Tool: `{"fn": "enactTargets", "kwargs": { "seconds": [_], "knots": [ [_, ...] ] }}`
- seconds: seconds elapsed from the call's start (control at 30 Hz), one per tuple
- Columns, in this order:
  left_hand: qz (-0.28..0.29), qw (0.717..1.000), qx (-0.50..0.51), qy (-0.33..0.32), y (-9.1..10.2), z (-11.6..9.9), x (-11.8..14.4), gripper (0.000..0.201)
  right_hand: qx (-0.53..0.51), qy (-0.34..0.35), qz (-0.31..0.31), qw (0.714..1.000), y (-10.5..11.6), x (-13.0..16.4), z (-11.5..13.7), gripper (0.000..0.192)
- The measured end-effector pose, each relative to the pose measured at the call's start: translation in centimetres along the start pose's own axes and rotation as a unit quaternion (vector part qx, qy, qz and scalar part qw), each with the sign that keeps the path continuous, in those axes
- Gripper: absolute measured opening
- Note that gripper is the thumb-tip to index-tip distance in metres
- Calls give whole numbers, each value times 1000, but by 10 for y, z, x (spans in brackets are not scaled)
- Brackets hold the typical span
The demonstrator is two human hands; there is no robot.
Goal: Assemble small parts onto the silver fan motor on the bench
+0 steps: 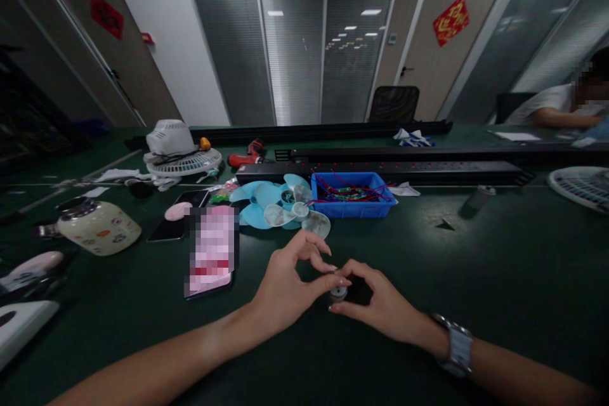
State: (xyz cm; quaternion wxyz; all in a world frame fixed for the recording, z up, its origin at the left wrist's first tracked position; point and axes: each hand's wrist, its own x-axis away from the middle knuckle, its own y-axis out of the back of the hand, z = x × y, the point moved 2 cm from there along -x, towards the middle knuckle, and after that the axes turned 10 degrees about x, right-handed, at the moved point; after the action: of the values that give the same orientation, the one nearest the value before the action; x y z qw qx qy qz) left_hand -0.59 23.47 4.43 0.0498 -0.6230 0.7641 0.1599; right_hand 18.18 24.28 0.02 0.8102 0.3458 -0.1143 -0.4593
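A small round silver and black part (339, 293), like a little motor, rests on the dark green table (499, 279) between my hands. My left hand (290, 285) pinches its top with thumb and forefinger, the other fingers raised. My right hand (380, 304), with a watch on the wrist, cups the part from the right, fingers curled around its dark side. Just beyond my hands lie light blue fan blades (264, 203) and clear fan blades (304, 219).
A blue bin (354, 209) of red wires stands behind the blades. A phone (210, 254), a second dark phone (174, 225), a cream jar (98, 228), a white fan grille (183, 162), a red drill (247, 155) and black rails (380, 171) lie left and back. Another person (566, 104) sits at far right.
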Motion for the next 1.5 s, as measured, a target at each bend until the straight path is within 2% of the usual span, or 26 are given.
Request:
{"fn": "enactTargets", "kwargs": {
  "seconds": [0.1,0.27,0.43,0.73,0.83,0.9,0.97,1.03,1.1,1.23,1.4,1.5],
  "knots": [
    [-17,999,-29,6,18,6,11,31,-9,-5,8,1000,1,0,2,28],
    [-24,994,-84,63,42,35,34,23,-25,-15,11,1000,2,0,2,28],
    [-25,992,-107,65,45,54,40,25,-26,-15,10,999,-1,0,-2,30],
    [-24,985,-166,43,50,60,41,24,-27,-15,10,999,-1,2,-3,30],
    [-51,988,-139,35,46,52,37,14,-26,-16,9,999,0,1,-2,30],
    [-79,991,-106,17,37,39,29,11,-18,-16,11,1000,0,0,-2,31],
    [-90,993,-70,-11,23,22,20,17,-6,-14,12,1000,-1,0,-2,31],
    [-79,995,-35,-44,9,7,10,17,2,-12,7,1000,-2,0,-4,30],
    [-49,998,-23,-44,-4,0,3,19,5,-14,-1,1000,-3,0,-5,29],
    [-17,1000,-13,-13,-13,5,0,18,4,-14,-7,1000,-4,1,-8,31],
    [-42,997,58,17,-7,10,-1,21,5,-10,-4,1000,-3,1,-7,31],
    [-20,997,70,28,-7,6,-1,21,6,-10,-3,1000,-2,1,-6,30]
  ]
}}
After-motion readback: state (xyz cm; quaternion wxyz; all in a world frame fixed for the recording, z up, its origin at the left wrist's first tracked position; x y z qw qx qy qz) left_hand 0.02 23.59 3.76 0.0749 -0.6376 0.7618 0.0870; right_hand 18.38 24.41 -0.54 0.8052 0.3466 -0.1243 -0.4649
